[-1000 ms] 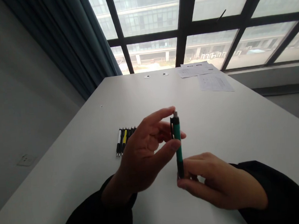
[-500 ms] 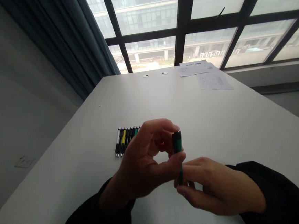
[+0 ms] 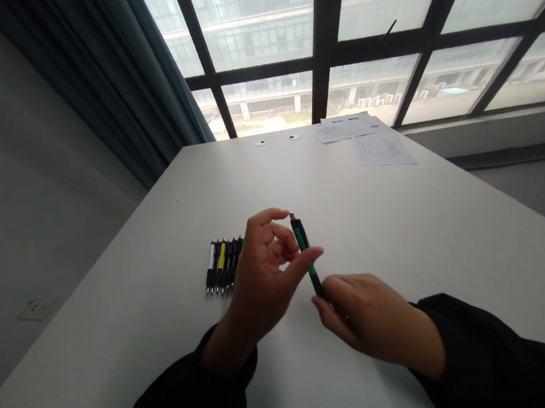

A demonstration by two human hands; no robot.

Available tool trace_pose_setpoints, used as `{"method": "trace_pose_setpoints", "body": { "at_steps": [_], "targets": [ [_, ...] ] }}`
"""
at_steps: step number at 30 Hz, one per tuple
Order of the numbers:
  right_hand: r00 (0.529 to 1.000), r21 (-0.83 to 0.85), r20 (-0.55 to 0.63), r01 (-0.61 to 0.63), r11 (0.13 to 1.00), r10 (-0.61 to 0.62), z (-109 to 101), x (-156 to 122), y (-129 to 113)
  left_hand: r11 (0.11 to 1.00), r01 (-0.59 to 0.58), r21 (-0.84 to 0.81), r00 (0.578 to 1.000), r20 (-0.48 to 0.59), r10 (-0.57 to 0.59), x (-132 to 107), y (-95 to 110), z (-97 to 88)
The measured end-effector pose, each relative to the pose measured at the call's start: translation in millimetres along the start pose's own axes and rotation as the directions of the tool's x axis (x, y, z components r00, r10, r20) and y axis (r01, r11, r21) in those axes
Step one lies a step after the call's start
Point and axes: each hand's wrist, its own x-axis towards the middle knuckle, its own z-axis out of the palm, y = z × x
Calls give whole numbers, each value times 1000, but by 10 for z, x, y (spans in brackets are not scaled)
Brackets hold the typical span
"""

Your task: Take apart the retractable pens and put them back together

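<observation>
A green and black click pen [image 3: 302,237] is held between my two hands above the table, tilted with its silver push button up and to the left. My left hand [image 3: 271,273] grips the barrel with thumb and fingers, its index fingertip at the button end. Around the lower black grip, my right hand [image 3: 369,319] pinches the pen; the tip is hidden by those fingers. Just left of my left hand lies a row of several pens [image 3: 221,264], mostly black, one with a white barrel and one with a yellow barrel. My left hand covers part of the row.
The white table [image 3: 271,185] stretches to a large window [image 3: 269,103]. Loose papers [image 3: 381,148] lie at its far right corner. Two round cable-hole covers [image 3: 261,143] sit near the far edge. A blue curtain [image 3: 115,72] and a wall socket [image 3: 36,309] are on the left.
The pen has turned from nearly upright to a leftward tilt, showing its button and clip. My left index finger has moved to the button end. The view has shifted slightly.
</observation>
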Motion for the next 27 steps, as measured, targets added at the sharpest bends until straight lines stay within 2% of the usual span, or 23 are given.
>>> {"method": "trace_pose_setpoints", "body": {
  "at_steps": [2,3,5,6,7,8,11,13,15,17,27],
  "targets": [
    [991,-242,8,-126,962,131,89,18,182,993,0,116,998,-54,7,8,-159,71],
    [981,-290,-4,-187,939,194,126,20,307,976,7,216,996,-86,12,-1,-250,118],
    [950,-356,-46,-303,884,308,166,-9,614,918,30,395,999,-47,-13,-53,-439,237],
    [931,-386,-62,-354,852,359,168,-45,786,889,24,456,996,63,-59,-94,-527,307],
    [909,-416,-78,-403,815,410,159,-99,962,865,5,502,972,200,-122,-144,-607,380],
    [883,-442,-87,-448,777,460,140,-168,1135,866,-21,500,946,291,-145,-199,-674,454],
    [811,-502,-119,-547,670,573,63,-435,1578,888,-116,444,831,533,-158,-352,-808,653],
    [775,-529,-119,-578,621,620,19,-610,1775,890,-179,419,760,633,-145,-413,-858,745],
    [751,-549,-116,-593,589,650,-9,-735,1887,882,-221,415,721,679,-139,-432,-898,800],
    [736,-563,-114,-601,567,667,-21,-797,1936,877,-238,417,706,695,-139,-425,-932,828],
    [735,-570,-52,-578,584,676,-47,-807,1937,875,-247,417,699,702,-137,-411,-941,850]
  ]
}}
